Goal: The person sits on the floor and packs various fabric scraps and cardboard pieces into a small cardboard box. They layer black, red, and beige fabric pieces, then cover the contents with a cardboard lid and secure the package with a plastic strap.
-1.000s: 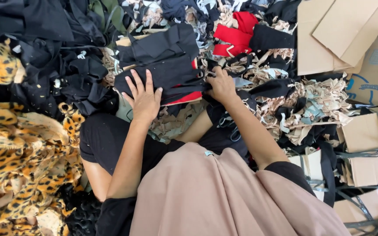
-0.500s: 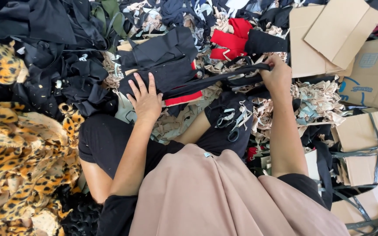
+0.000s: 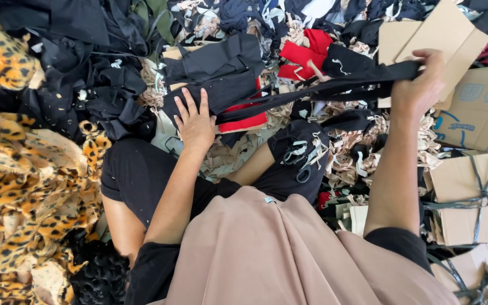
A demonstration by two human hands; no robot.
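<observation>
Among heaped fabric scraps, left hand (image 3: 195,120) lies spread flat on a black cloth stack (image 3: 213,93), while right hand (image 3: 419,85), apparently fisted, grips black strips (image 3: 334,89) stretched rightward.

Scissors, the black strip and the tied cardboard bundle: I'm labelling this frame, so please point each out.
scissors (image 3: 302,169), head view, on the handle loops.
black strip (image 3: 334,86), head view, mid-length of the stretched fabric.
tied cardboard bundle (image 3: 464,197), head view, on its top face.

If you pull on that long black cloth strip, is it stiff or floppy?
Probably floppy: the black strip only looks straight because the right hand pulls while the left hand pins the pile. It likely weighs little, being thin.
</observation>
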